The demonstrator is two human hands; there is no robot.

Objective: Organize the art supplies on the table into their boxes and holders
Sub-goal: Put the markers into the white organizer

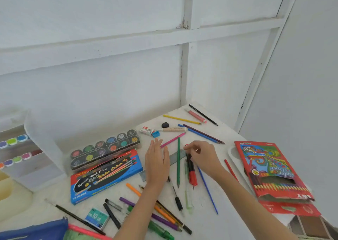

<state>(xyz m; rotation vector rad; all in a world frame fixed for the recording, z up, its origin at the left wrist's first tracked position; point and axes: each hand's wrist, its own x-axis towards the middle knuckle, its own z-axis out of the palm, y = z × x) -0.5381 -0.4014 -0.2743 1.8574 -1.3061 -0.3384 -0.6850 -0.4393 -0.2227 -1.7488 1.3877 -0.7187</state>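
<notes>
Loose pencils, pens and markers lie scattered over the white table (215,219). My left hand (157,160) hovers flat and open over a metal ruler (178,156), just left of a green pencil (178,162). My right hand (202,154) has its fingertips pinched at the top end of a red and black marker (191,170). A red coloured-pencil box (270,170) lies open at the right. A blue watercolour box (106,175) and a clear case of paint pots (106,148) sit at the left.
A clear holder with markers (22,157) stands at the far left. Near the back corner lie a yellow pencil (182,119), a pink pen (197,116), a black eraser (165,124) and a blue sharpener (156,134). A staples box (97,217) and a blue pouch (34,230) sit at the front.
</notes>
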